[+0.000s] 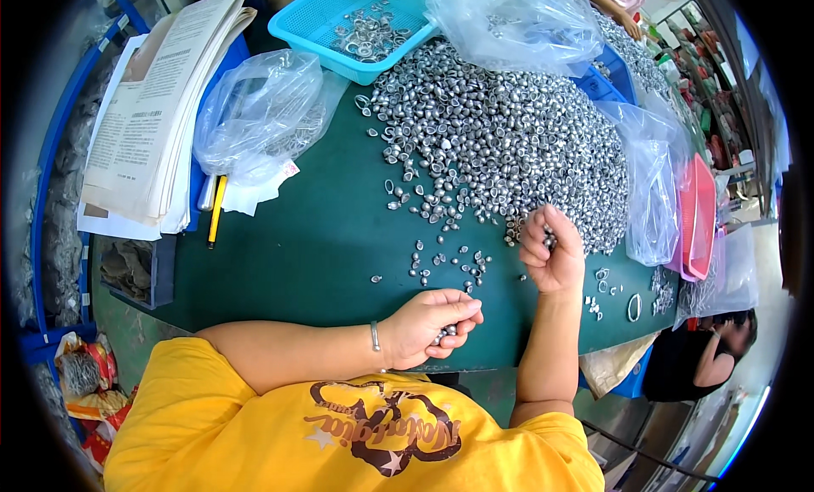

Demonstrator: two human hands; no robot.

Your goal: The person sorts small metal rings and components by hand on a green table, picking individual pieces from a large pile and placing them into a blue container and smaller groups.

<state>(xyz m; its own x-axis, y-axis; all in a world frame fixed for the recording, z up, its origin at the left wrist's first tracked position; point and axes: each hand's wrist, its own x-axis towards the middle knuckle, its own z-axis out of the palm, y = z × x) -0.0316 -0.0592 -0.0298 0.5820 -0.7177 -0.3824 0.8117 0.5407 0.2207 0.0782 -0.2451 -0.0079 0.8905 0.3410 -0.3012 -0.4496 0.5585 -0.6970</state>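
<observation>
A broad heap of small silver metal pieces (509, 136), rounded and hollow like little cups, covers the far middle of the green table (297, 254). My left hand (431, 327) is near the table's front edge, its fingers curled round several of these pieces, some showing below the thumb. At the heap's near edge my right hand (553, 250) is raised with fingers bent inward. A few silver pieces show between its thumb and fingers. Scattered loose pieces (441, 259) lie on the table between the left hand and the heap.
Beyond the heap sit a light blue basket (356, 64) with metal rings and a clear plastic bag (517, 21). Papers (153, 110), another bag (254, 110) and a yellow pen (217, 212) lie left. A red basket (698, 216) stands right. Two other people (623, 4) are nearby.
</observation>
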